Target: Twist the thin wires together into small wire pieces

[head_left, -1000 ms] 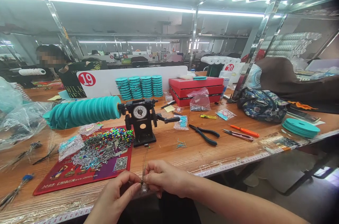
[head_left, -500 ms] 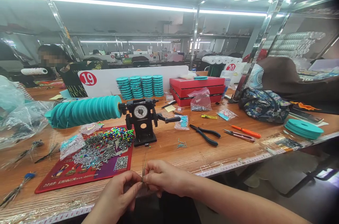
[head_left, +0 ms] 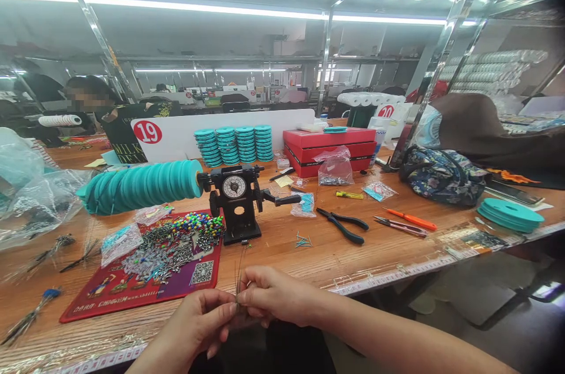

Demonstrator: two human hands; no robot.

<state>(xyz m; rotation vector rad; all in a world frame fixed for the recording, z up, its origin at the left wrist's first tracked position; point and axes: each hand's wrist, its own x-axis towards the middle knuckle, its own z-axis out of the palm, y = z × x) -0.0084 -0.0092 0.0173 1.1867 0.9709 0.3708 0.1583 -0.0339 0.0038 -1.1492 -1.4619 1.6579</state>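
Observation:
My left hand (head_left: 206, 322) and my right hand (head_left: 276, 296) meet at the front edge of the wooden table, both closed in a pinch. Between their fingertips they hold a thin dark line (head_left: 240, 265), whose strands rise toward a small metal piece at the foot of the winder. What sits right at the pinch is too small to make out. Beyond the hands stands a black hand-crank winder (head_left: 238, 203) with a round dial. A row of turquoise foam spools (head_left: 145, 187) is mounted on its left side.
A red mat (head_left: 132, 297) bears heaps of small metal fittings and coloured beads (head_left: 203, 224). Pliers (head_left: 342, 224), tweezers (head_left: 399, 227) and an orange tool (head_left: 410, 219) lie to the right. Turquoise discs (head_left: 509, 215) are stacked at the right edge. A red box (head_left: 329, 150) stands behind.
My left hand has shifted slightly left and down, its lower fingers loosening a little. My right hand stays almost in place, still pinching the line.

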